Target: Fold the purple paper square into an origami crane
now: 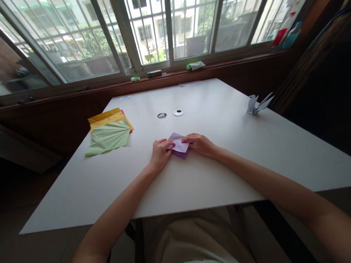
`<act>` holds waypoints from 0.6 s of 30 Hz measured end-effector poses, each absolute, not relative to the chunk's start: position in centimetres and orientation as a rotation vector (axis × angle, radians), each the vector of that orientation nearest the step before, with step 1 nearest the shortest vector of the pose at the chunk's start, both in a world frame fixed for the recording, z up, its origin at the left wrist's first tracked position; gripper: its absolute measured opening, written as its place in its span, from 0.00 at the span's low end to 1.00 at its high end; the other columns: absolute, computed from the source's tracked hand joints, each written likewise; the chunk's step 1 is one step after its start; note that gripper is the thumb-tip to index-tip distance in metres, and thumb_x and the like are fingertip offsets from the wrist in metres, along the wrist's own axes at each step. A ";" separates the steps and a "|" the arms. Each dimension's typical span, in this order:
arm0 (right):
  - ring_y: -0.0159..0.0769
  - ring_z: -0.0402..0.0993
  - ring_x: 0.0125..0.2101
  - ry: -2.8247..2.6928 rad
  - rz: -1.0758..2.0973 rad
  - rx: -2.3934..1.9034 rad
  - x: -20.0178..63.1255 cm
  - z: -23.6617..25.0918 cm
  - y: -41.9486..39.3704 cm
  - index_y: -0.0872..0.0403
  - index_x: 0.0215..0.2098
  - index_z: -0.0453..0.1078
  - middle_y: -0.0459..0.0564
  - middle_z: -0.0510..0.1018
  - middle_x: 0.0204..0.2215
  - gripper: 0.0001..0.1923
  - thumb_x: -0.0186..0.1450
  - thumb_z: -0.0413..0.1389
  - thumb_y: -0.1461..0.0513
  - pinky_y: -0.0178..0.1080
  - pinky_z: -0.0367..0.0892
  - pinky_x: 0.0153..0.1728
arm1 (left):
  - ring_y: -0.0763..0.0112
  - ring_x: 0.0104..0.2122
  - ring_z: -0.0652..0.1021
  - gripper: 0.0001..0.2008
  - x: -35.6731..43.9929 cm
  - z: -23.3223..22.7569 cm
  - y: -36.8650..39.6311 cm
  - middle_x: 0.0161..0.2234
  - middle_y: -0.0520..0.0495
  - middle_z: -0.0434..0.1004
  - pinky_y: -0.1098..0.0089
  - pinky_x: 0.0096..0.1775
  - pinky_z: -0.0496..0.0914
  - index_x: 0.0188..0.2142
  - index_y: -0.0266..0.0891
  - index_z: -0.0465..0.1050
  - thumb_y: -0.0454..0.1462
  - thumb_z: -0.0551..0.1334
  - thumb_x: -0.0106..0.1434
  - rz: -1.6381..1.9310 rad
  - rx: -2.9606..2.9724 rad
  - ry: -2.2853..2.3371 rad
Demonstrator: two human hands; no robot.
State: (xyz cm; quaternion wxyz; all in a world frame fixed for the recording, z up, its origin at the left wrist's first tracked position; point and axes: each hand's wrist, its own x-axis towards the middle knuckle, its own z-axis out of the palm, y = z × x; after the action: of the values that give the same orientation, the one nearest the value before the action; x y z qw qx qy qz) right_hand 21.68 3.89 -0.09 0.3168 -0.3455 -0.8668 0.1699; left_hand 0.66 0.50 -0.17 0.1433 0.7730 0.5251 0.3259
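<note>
A white table (225, 176) carries a folded purple paper (179, 145), a pleated green sheet (109, 138) over yellow sheets (107, 116), 2 round discs (170, 114) and a pale paper crane (258, 103).

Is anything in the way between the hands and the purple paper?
No. Both hands already rest on the purple paper: the left hand on its left edge, the right hand on its right edge. The table around it is bare nearby; the green paper lies off to the left.
</note>
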 end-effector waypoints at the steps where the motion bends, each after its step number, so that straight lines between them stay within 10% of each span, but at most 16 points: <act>1: 0.39 0.72 0.44 -2.283 0.446 -0.923 21.7 0.0 3.9 0.50 0.40 0.74 0.49 0.78 0.40 0.14 0.58 0.52 0.67 0.43 0.66 0.47 | 0.60 0.49 0.70 0.11 0.7 -0.2 0.5 0.42 0.48 0.77 0.50 0.55 0.51 0.37 0.45 0.74 0.31 0.59 0.55 0.949 2.246 1.516; 9: 0.38 0.73 0.38 -2.221 0.428 -1.017 21.8 -0.1 4.0 0.51 0.39 0.75 0.51 0.78 0.36 0.13 0.61 0.50 0.64 0.40 0.67 0.41 | 0.65 0.43 0.69 0.14 0.6 1.1 -0.3 0.40 0.45 0.70 0.65 0.45 0.65 0.40 0.41 0.68 0.28 0.58 0.54 1.283 2.414 1.534; 18: 0.37 0.73 0.34 -2.194 0.438 -1.041 22.1 -0.4 4.4 0.52 0.36 0.75 0.51 0.78 0.32 0.14 0.64 0.48 0.59 0.38 0.67 0.37 | 0.68 0.41 0.71 0.12 0.7 0.1 -0.2 0.41 0.48 0.74 0.69 0.43 0.66 0.37 0.44 0.73 0.31 0.52 0.59 0.880 2.554 1.198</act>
State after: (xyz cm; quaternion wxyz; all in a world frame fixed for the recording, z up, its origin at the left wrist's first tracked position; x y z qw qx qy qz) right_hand 22.14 4.38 -0.36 0.3307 -0.3980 -0.8392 0.1675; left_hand 0.70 -0.16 0.14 0.0929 0.8605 0.4037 0.2965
